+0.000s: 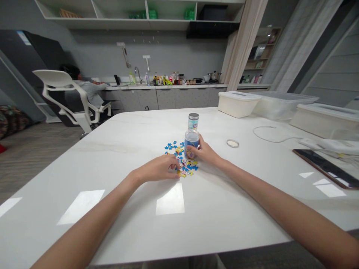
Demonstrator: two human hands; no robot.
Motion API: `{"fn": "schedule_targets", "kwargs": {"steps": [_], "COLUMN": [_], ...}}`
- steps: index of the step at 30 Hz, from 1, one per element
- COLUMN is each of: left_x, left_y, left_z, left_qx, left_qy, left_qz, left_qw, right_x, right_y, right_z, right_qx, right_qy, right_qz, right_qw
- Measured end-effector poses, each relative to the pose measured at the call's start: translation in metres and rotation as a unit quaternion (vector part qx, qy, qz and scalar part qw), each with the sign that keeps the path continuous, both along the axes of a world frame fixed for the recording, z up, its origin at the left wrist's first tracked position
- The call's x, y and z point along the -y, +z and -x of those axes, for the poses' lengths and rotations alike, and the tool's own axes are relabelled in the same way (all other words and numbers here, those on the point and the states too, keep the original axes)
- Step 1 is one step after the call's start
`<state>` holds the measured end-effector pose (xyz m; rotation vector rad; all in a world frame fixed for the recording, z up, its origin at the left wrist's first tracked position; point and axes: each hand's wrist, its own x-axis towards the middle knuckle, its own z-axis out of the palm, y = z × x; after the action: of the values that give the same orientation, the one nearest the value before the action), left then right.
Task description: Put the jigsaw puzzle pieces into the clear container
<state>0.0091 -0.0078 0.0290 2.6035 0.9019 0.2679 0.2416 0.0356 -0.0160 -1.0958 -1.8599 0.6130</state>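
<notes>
My right hand [206, 152] grips a blue, printed jar [191, 144] with a clear upper rim, standing upright; thumb and fingers wrap its right side. Loose jigsaw puzzle pieces [190, 168], blue, yellow and pink, lie in a scattered heap left of and in front of the jar. At the heap's left edge rests my left hand [164, 167], its fingers bent with a gap between thumb and fingertips, touching or just over the pieces. Just behind the blue jar stands a second jar [193, 120] with a silver lid. A round lid [232, 143] lies flat to the right.
White tabletop [134, 130] spreads around. Lidded white boxes [238, 104] and a clear bin [283, 104] stand at the back right. A cable [263, 139] and a dark tablet [325, 168] lie on the right. Beyond the table, a person sits by a white chair [64, 97].
</notes>
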Motion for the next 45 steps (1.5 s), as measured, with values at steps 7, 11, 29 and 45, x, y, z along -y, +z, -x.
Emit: {"fn": "schedule_targets", "kwargs": {"steps": [7,11,29,45], "left_x": [0.003,0.004,0.0,-0.005], "left_y": [0.003,0.003,0.003,-0.006], "left_z": [-0.002,-0.003,-0.007,0.0], "left_qx": [-0.018,0.024,0.272,0.033], "left_qy": [-0.053,-0.051,0.054,0.1], "left_qz": [0.013,-0.037,-0.327,-0.068], "left_qw": [0.998,0.998,0.903,0.992], "right_x": [-0.005,-0.005,0.026,-0.001], "right_y": [-0.007,-0.006,0.016,-0.004], "right_z": [-0.003,-0.003,0.01,0.001], "right_qx": [-0.005,-0.012,0.117,0.012], "right_qy": [0.008,0.012,0.104,0.022], "right_qz": [-0.003,-0.004,-0.18,0.011], "right_qw": [1.0,1.0,0.971,1.0]}}
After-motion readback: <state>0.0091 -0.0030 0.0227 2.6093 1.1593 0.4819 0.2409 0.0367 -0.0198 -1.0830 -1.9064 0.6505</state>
